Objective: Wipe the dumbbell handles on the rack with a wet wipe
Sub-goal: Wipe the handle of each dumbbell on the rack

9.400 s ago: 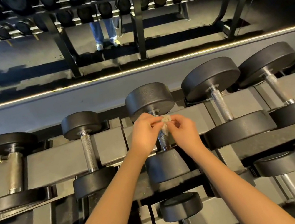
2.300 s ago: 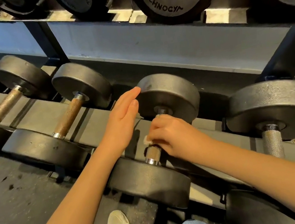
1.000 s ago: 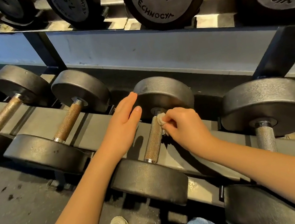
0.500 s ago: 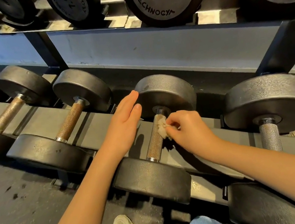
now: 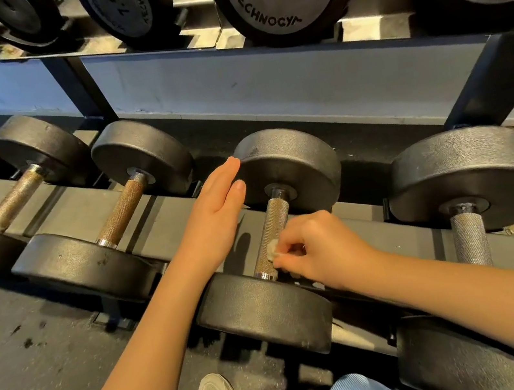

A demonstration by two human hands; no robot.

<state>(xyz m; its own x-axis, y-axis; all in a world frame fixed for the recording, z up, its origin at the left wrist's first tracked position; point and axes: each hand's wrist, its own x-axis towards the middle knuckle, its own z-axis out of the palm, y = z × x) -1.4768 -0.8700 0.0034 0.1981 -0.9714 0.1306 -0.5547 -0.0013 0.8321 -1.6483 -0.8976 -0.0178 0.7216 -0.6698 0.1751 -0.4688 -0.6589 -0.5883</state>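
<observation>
On the lower shelf of the rack [image 5: 81, 210]: dumbbells [image 5: 84, 268] lie in a row across grey metal rails, each with two thick round weights, dark and pebbled.
Middle handle [image 5: 272, 226]: a short metal bar, finely cross-hatched and brassy, joining the far weight [image 5: 290, 158] to the near weight [image 5: 265, 312].
Wet wipe [image 5: 273, 249]: a small crumpled white wad on the low right side of that handle, just above the near weight.
Right hand [image 5: 322, 248]: fingers curled, their tips pinching the wipe against the bar.
Left hand [image 5: 215, 215]: flat, fingers straight and together, lying on the rail just beside the far weight.
Neighbours: a browner handle [image 5: 122, 214] to the left, a silver handle [image 5: 470, 240] to the right.
Change: half a second ago the wipe sat high, by the far weight; now it is low on the bar. The left hand lies as before.
</observation>
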